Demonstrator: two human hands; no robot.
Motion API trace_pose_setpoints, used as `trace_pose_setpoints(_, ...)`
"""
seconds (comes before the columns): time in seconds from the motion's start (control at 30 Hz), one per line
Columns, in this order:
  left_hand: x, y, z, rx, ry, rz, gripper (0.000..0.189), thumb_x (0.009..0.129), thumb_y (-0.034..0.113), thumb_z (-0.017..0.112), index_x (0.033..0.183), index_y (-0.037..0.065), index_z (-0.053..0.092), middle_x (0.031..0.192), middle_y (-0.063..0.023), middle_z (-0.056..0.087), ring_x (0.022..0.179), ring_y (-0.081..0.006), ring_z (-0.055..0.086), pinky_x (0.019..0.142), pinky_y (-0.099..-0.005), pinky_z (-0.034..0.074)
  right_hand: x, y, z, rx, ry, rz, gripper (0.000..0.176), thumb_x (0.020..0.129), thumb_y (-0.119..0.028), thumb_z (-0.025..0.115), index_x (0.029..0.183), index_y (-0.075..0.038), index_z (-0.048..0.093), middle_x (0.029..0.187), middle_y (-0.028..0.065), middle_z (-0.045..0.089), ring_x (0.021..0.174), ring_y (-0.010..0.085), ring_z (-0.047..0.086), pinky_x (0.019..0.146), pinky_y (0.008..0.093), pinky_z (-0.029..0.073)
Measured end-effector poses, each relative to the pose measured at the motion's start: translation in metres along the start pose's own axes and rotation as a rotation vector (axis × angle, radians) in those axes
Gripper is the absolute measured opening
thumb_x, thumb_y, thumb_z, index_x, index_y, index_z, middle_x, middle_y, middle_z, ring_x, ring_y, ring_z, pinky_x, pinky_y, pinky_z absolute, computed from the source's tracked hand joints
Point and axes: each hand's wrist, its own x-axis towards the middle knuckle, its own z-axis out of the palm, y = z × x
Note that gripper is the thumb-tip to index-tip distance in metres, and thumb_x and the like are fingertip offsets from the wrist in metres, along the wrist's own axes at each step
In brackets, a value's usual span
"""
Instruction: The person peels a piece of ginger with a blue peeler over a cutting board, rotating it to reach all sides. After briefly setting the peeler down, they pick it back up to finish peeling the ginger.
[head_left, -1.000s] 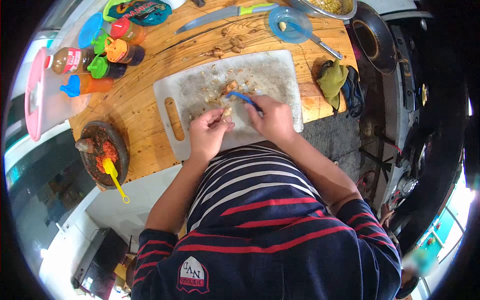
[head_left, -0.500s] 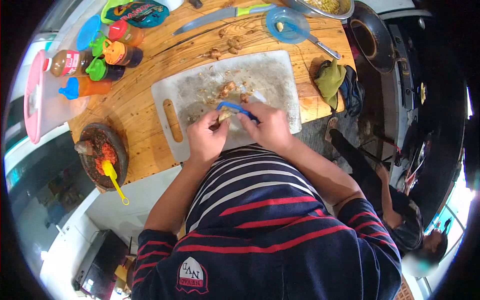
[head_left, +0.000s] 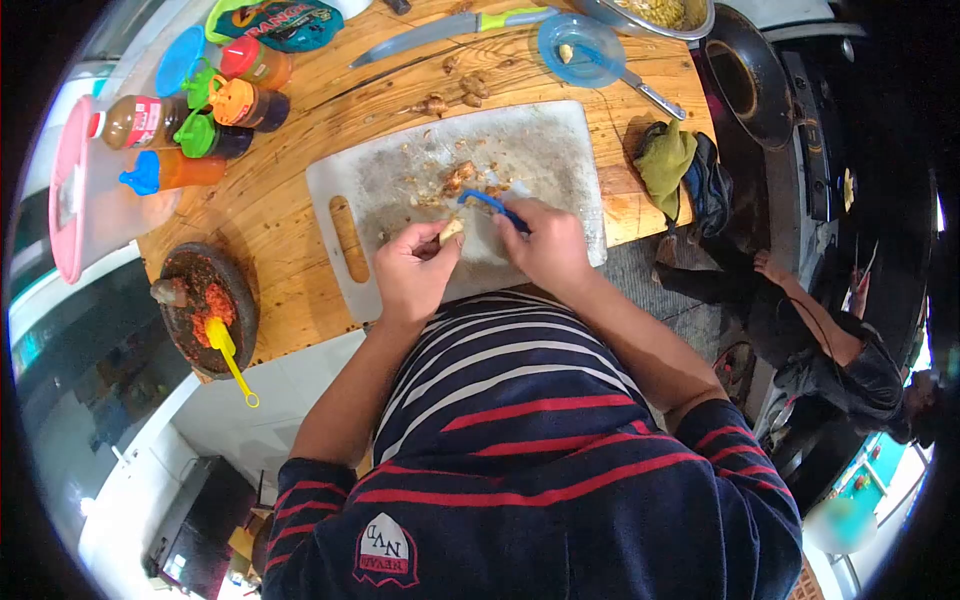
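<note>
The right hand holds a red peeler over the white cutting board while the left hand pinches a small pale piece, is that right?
No, the peeler is blue, not red. The head view shows the right hand holding it over the white cutting board while the left hand pinches the small pale piece.

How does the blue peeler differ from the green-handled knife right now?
The blue peeler is gripped in the right hand over the cutting board; the green-handled knife lies untouched on the wooden table beyond it. The peeler is short, the knife much longer. Both have coloured handles.
</note>
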Motion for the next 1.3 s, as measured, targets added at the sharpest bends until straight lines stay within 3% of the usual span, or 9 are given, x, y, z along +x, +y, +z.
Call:
trace_pose_setpoints(0.43, 0.000, -0.016, 0.000, -0.145, -0.026, 0.117, 0.021, 0.086, 0.001, 0.077, 0.106, -0.003, 0.072, 0.096, -0.0081, 0.075, 0.084, -0.0102, 0.068, 0.076, -0.0238, 0.055, -0.001, -0.004, -0.004, 0.217, 0.006, 0.183, 0.020, 0.088, -0.023, 0.072, 0.096, -0.005, 0.073, 0.077, 0.0181, 0.069, 0.068, 0.0372, 0.068, 0.061, 0.0448, 0.054)
trace_pose_setpoints(0.5, -0.003, -0.014, -0.001, -0.155, -0.053, 0.175, 0.023, 0.087, 0.002, 0.077, 0.108, -0.003, 0.071, 0.097, -0.0084, 0.074, 0.088, -0.0118, 0.070, 0.079, -0.0250, 0.056, -0.005, -0.005, -0.003, 0.242, -0.005, 0.019, 0.021, 0.089, -0.019, 0.075, 0.099, -0.001, 0.073, 0.075, 0.0184, 0.069, 0.063, 0.0306, 0.069, 0.058, 0.0378, 0.053)
trace_pose_setpoints(0.63, -0.002, -0.015, -0.002, -0.086, -0.032, 0.234, 0.021, 0.086, 0.001, 0.077, 0.106, -0.003, 0.072, 0.099, -0.0107, 0.075, 0.089, -0.0136, 0.071, 0.081, -0.0262, 0.056, -0.001, -0.002, -0.003, 0.123, 0.002, 0.086, 0.021, 0.089, -0.019, 0.074, 0.099, -0.001, 0.073, 0.074, 0.0178, 0.068, 0.062, 0.0284, 0.067, 0.058, 0.0367, 0.052)
trace_pose_setpoints(0.73, -0.004, -0.006, -0.005, 0.105, -0.020, 0.264, 0.021, 0.084, -0.001, 0.077, 0.104, -0.002, 0.073, 0.099, -0.0134, 0.075, 0.089, -0.0163, 0.073, 0.082, -0.0273, 0.056, -0.002, -0.006, -0.005, 0.281, 0.019, 0.165, 0.021, 0.087, -0.023, 0.073, 0.099, -0.006, 0.073, 0.076, 0.0179, 0.068, 0.066, 0.0380, 0.067, 0.059, 0.0450, 0.052)
trace_pose_setpoints(0.83, -0.002, -0.003, -0.004, 0.166, -0.014, 0.369, 0.020, 0.082, -0.003, 0.077, 0.102, -0.001, 0.073, 0.100, -0.0151, 0.075, 0.091, -0.0185, 0.073, 0.083, -0.0280, 0.057, -0.002, -0.006, -0.007, 0.214, 0.013, -0.003, 0.021, 0.089, -0.020, 0.074, 0.098, -0.001, 0.073, 0.075, 0.0170, 0.069, 0.060, 0.0247, 0.066, 0.057, 0.0353, 0.051)
trace_pose_setpoints(0.9, 0.004, -0.008, -0.005, 0.193, 0.030, 0.576, 0.018, 0.082, -0.003, 0.076, 0.099, -0.002, 0.073, 0.101, -0.0153, 0.075, 0.093, -0.0202, 0.073, 0.082, -0.0286, 0.057, 0.003, -0.002, -0.005, 0.176, -0.071, 0.198, 0.020, 0.089, -0.018, 0.075, 0.098, 0.000, 0.073, 0.074, 0.0164, 0.069, 0.059, 0.0215, 0.066, 0.056, 0.0342, 0.051)
trace_pose_setpoints(1.03, 0.003, -0.016, -0.003, 0.057, -0.046, 0.442, 0.019, 0.084, -0.005, 0.075, 0.102, -0.002, 0.071, 0.103, -0.0145, 0.075, 0.095, -0.0196, 0.072, 0.084, -0.0292, 0.056, -0.002, -0.013, -0.008, 0.294, -0.020, 0.200, 0.022, 0.088, -0.022, 0.074, 0.098, -0.003, 0.073, 0.075, 0.0214, 0.067, 0.065, 0.0383, 0.067, 0.059, 0.0431, 0.052)
trace_pose_setpoints(1.1, 0.004, -0.016, -0.004, -0.305, -0.207, 0.086, 0.022, 0.086, -0.007, 0.072, 0.107, -0.001, 0.068, 0.107, -0.0129, 0.074, 0.098, -0.0184, 0.071, 0.088, -0.0297, 0.056, -0.002, -0.009, -0.004, 0.331, 0.013, 0.250, 0.023, 0.088, -0.021, 0.075, 0.099, -0.001, 0.073, 0.071, 0.0180, 0.067, 0.061, 0.0296, 0.066, 0.058, 0.0386, 0.051)
trace_pose_setpoints(1.3, 0.010, -0.016, -0.006, -0.490, -0.250, 0.069, 0.025, 0.086, -0.009, 0.071, 0.109, -0.001, 0.065, 0.117, -0.0112, 0.069, 0.105, -0.0167, 0.067, 0.092, -0.0293, 0.054, -0.002, -0.003, 0.005, 0.671, -0.144, 0.383, 0.022, 0.091, -0.020, 0.075, 0.099, 0.000, 0.074, 0.070, 0.0074, 0.066, 0.065, 0.0089, 0.054, 0.059, 0.0293, 0.047)
